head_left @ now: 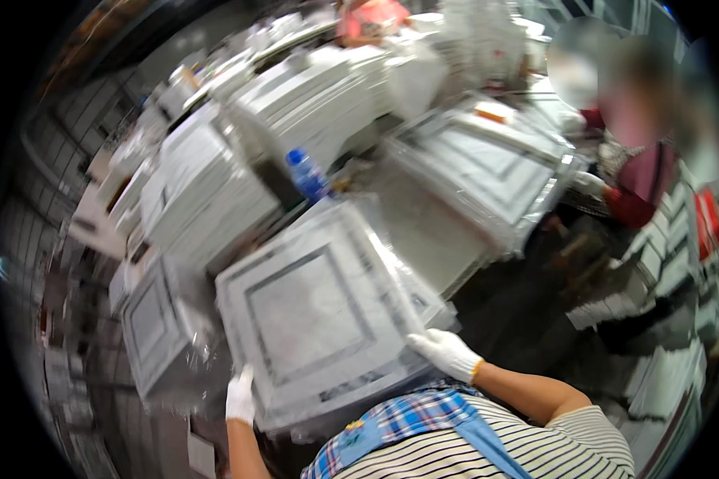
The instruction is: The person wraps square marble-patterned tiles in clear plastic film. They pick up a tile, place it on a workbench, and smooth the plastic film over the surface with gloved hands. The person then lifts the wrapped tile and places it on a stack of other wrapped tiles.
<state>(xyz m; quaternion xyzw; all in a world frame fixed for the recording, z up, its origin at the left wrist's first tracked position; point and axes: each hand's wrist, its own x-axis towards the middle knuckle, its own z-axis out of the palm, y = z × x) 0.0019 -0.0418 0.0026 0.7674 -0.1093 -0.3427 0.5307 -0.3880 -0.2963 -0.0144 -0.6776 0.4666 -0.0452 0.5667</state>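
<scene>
A square white-grey marbled panel [307,307] with a dark grey square border lies tilted in front of me, close to my body. My left hand [240,397], in a white knitted glove, grips its left edge near the lower corner. On the opposite edge, my right hand [446,354], gloved the same way, is closed round the side near the lower right corner. The fingers under the panel are hidden on both sides. Clear plastic film [385,247] shows along the panel's right side.
Plastic-wrapped panels stand at left [148,319]. A blue-capped bottle [307,176] is behind my panel. Farther right lies another wrapped panel [479,164], with a co-worker's gloved hand [589,184] beside it. White board stacks [200,188] fill the back; cartons [655,263] stand at right.
</scene>
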